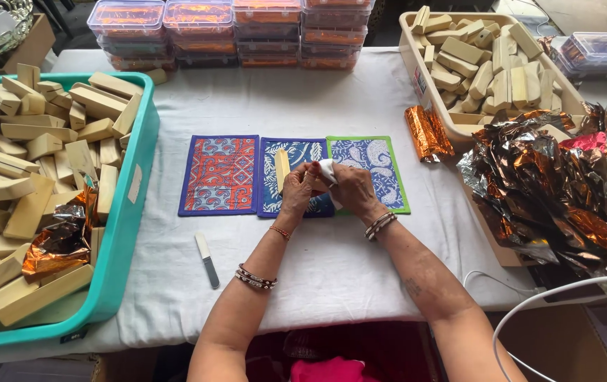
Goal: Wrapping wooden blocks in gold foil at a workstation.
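My left hand (298, 189) holds a pale wooden block (282, 167) upright over the blue patterned mat (296, 152). My right hand (351, 188) pinches a small white cloth or paper (327, 170) against the block's side. Both hands meet above the middle of three small mats: a blue-and-red mat (220, 174) on the left, a green-edged mat (378, 163) on the right. Bracelets circle both wrists.
A teal bin (130, 212) of wooden blocks stands at left with crumpled copper foil inside. A beige bin (417, 64) of blocks sits at back right beside a foil-wrapped piece (427, 133). Copper foil scraps (558, 191) pile at right. A small knife (206, 259) lies on the white cloth. Stacked clear boxes (233, 32) line the back.
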